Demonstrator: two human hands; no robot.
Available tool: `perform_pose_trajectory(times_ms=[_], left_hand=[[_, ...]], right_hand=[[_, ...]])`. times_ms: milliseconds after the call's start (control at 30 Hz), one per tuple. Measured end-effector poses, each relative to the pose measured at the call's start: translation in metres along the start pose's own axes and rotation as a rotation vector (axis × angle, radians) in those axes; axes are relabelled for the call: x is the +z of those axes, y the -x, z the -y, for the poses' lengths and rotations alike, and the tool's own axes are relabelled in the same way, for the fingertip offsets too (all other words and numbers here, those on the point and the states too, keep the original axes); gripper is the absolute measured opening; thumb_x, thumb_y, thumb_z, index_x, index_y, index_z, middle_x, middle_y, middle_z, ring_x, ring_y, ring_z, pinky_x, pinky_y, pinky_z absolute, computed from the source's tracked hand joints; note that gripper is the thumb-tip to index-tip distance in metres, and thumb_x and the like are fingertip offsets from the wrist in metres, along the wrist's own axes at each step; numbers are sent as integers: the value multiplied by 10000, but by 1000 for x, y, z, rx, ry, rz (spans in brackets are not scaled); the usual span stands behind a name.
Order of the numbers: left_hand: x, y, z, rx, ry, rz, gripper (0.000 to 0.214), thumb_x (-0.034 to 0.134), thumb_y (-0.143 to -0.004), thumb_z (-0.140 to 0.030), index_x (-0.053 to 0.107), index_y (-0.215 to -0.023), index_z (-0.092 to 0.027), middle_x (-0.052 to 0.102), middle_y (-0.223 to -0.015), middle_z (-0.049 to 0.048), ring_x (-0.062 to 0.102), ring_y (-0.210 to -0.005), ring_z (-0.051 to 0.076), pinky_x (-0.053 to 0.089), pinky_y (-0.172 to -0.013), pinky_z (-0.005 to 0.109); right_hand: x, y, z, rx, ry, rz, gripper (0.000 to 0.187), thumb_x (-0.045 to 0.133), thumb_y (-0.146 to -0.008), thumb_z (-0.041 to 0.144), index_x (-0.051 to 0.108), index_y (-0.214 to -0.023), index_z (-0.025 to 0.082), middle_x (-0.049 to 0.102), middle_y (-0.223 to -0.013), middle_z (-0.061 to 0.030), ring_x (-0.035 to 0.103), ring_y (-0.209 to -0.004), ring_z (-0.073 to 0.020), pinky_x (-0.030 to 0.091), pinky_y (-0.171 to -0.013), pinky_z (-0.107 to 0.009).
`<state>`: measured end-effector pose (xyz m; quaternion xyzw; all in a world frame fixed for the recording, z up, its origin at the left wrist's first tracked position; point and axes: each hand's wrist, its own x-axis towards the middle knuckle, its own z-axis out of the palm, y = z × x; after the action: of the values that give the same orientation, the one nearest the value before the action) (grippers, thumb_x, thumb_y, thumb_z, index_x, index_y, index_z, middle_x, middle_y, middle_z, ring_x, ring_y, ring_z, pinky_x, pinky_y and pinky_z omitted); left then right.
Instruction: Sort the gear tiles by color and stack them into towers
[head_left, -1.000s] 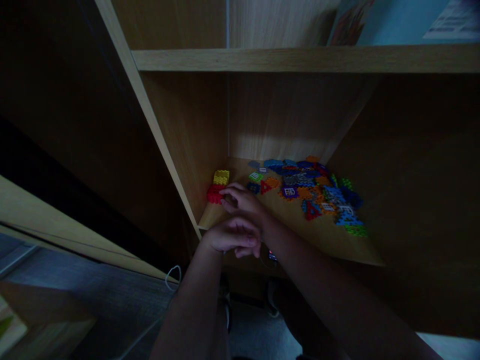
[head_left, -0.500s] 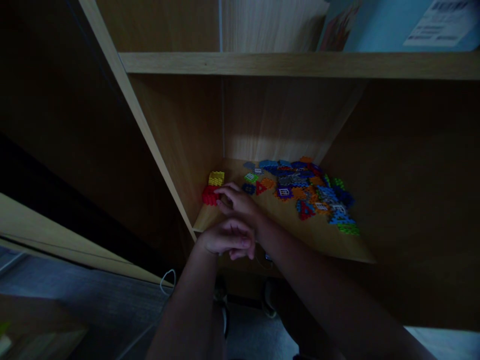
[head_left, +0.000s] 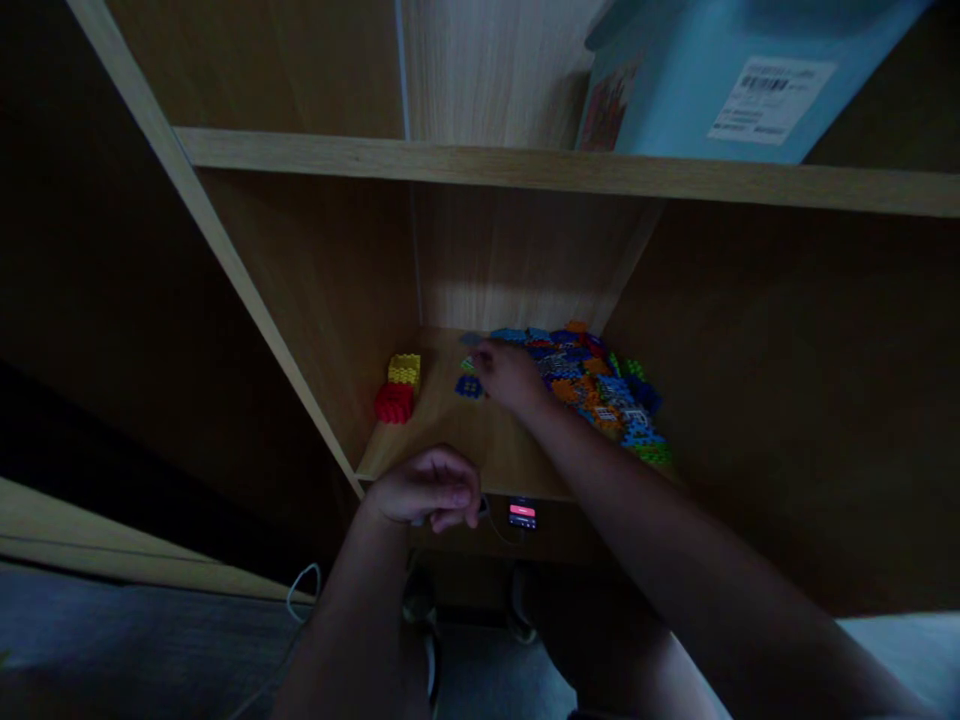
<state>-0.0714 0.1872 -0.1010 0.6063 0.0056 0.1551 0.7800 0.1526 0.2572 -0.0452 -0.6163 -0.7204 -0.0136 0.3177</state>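
My right hand (head_left: pixel 508 374) reaches over the left part of a spread of interlocking plastic toy pieces (head_left: pixel 570 365). Its fingers bend down beside a small green piece (head_left: pixel 467 364), and the fingertips are too dim and hidden to show a grip. Just in front of that hand lies a dark blue piece (head_left: pixel 469 386). My left hand (head_left: pixel 429 486) hovers before the shelf's front edge, fingers curled in with nothing visible in them. At the left wall stands a stack of red pieces (head_left: pixel 394 403), with a stack of yellow pieces (head_left: pixel 405 370) right behind it.
The pieces lie on a low wooden shelf (head_left: pixel 442 440) between two side walls. Above runs another shelf board (head_left: pixel 480 166) bearing a light blue box (head_left: pixel 682 90). A lit phone (head_left: pixel 522 512) with a cable sits below the front edge. A white cord (head_left: pixel 294 590) loops at lower left.
My right hand has moved right, from the red stack to the loose pieces. My left hand stays curled in front of the shelf. The camera view has shifted, showing more of the blue box and the phone.
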Motion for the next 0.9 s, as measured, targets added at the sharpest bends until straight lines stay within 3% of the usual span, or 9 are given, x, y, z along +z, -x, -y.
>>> perform_pose_trajectory(times_ms=[167, 367, 600, 767, 900], left_hand=[[1, -1, -3, -7, 33, -1, 440, 805, -889, -538, 764, -835, -103, 553, -509, -6, 412, -369, 73, 252, -380, 187], [1, -1, -4, -30, 38, 14, 426, 798, -905, -521, 783, -866, -97, 566, -516, 4, 432, -380, 78, 279, -379, 184], [3, -2, -4, -27, 56, 13, 417, 811, -895, -524, 767, -844, -113, 616, -562, 11, 435, -380, 68, 288, -369, 180], [2, 0, -2, -45, 75, -12, 415, 830, -877, -519, 771, -857, -109, 696, -653, 60, 456, -389, 67, 289, -359, 178], [4, 0, -3, -42, 81, -6, 414, 827, -882, -507, 772, -860, -98, 665, -606, 48, 463, -389, 72, 288, -366, 176]], right_hand=[[-45, -44, -85, 140, 585, 294, 416, 431, -1052, 250, 764, -1287, 166, 762, -1297, -172, 715, -1173, -288, 507, -1032, -369], [-54, -52, -142, 128, 622, 431, 389, 552, -948, 197, 821, -1227, 228, 767, -1320, -125, 693, -1214, -279, 509, -1037, -377], [-48, -58, -159, 85, 598, 374, 376, 532, -1029, 352, 796, -1286, 275, 700, -1402, -119, 642, -1220, -271, 488, -1018, -361], [-48, -59, -148, 73, 617, 375, 396, 527, -1047, 453, 777, -1320, 313, 680, -1422, -115, 646, -1214, -292, 499, -997, -390], [-45, -61, -136, 99, 667, 412, 427, 518, -1053, 479, 781, -1306, 256, 672, -1428, -174, 656, -1231, -339, 500, -1018, -452]])
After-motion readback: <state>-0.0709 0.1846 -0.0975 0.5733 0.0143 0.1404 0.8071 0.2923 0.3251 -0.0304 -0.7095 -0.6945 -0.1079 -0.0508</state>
